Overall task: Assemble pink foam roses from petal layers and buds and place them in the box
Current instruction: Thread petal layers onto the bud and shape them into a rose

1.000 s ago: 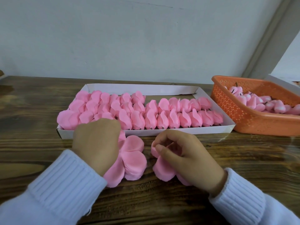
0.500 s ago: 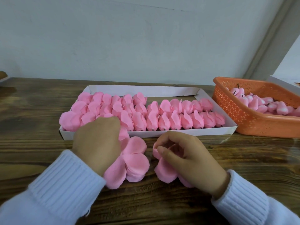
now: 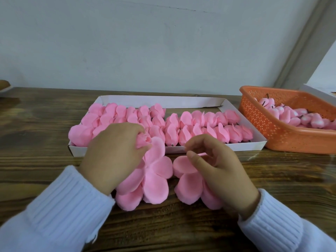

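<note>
Left hand (image 3: 116, 151) having tipped back, baring the rolled foam bud (image 3: 143, 140) it is gripping | bud sitting over flat, round-lobed petal layers (image 3: 154, 179) just before the white cardboard box (image 3: 163, 101) | right hand (image 3: 220, 168) curling over second petal stack (image 3: 189, 184), seemingly pinching its thin top layer

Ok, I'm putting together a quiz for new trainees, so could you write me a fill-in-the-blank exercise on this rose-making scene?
1. The assembled roses lie in rows in a white ___.
2. The spare buds wait in an ___ basket.
3. The left hand grips a pink ___ over a petal layer.
Missing words: box; orange; bud.
</note>
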The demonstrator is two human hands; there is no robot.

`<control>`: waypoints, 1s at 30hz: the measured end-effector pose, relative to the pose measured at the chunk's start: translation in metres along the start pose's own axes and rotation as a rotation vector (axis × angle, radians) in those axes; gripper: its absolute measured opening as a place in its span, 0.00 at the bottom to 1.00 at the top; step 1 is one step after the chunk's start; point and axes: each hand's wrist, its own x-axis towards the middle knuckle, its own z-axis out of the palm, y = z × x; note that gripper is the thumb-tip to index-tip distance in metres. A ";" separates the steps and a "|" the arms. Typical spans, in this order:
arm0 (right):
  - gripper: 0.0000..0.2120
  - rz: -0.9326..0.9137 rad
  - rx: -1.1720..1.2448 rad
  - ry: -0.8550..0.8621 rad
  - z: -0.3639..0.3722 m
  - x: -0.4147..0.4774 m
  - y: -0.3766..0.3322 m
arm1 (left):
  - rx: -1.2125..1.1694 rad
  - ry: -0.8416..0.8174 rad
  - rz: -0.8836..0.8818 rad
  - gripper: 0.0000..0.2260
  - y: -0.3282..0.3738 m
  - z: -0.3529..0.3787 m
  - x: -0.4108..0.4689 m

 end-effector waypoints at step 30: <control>0.05 0.005 -0.044 -0.039 0.000 0.000 0.000 | 0.210 -0.019 -0.122 0.05 -0.025 0.009 0.006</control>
